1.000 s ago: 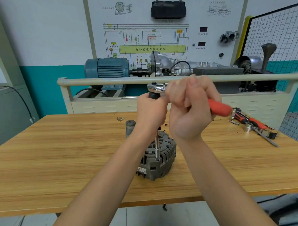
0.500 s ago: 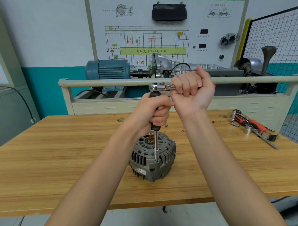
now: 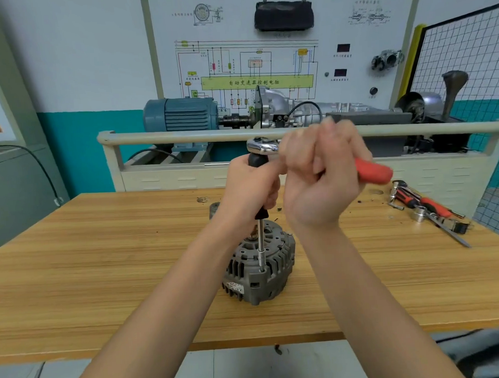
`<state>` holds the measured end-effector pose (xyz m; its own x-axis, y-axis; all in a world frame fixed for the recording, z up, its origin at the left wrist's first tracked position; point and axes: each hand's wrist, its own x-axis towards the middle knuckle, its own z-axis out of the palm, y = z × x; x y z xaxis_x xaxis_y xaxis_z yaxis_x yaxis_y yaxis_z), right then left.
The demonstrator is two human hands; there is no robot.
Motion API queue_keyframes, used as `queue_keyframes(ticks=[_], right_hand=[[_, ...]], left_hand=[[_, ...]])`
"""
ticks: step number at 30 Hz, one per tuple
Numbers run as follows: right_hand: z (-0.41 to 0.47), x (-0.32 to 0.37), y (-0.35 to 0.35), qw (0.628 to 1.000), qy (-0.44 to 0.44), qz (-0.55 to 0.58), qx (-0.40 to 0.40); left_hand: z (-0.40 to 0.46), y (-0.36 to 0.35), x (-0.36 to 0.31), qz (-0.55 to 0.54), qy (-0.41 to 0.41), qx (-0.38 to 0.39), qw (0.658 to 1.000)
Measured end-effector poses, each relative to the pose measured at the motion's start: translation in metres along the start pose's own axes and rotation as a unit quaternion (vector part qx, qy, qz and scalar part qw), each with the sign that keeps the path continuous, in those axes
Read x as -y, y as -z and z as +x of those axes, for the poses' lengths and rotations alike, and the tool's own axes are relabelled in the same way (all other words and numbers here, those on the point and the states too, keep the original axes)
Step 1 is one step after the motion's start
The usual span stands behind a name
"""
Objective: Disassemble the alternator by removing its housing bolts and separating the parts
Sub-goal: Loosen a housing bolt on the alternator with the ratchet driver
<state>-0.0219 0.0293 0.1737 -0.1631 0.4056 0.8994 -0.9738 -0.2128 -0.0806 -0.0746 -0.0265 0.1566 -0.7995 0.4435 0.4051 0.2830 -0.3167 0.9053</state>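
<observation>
A grey alternator (image 3: 259, 267) is sitting upright at the centre of a wooden surface (image 3: 103, 281). A slim metal extension bar (image 3: 261, 245) is standing vertically on a bolt at the housing's near edge. The left hand (image 3: 249, 188) is wrapping its fingers around the bar's black grip, directly above the alternator at twelve o'clock. The right hand (image 3: 321, 180), slightly blurred, is curling its fingers around the red-handled ratchet (image 3: 373, 173), whose chrome head is sitting atop the bar. Spare tools (image 3: 426, 209) are lying at two o'clock, well apart.
</observation>
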Motion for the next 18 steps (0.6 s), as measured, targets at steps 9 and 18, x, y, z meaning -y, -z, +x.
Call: queue_keyframes(ticks=[9, 18], right_hand=[[0.037, -0.026, 0.04, 0.841, -0.324, 0.395, -0.178], [0.016, -0.006, 0.016, 0.972, -0.16, 0.155, -0.07]], left_hand=[[0.012, 0.02, -0.006, -0.105, 0.059, 0.253, 0.96], [0.005, 0.002, 0.0, -0.039, 0.011, 0.038, 0.998]])
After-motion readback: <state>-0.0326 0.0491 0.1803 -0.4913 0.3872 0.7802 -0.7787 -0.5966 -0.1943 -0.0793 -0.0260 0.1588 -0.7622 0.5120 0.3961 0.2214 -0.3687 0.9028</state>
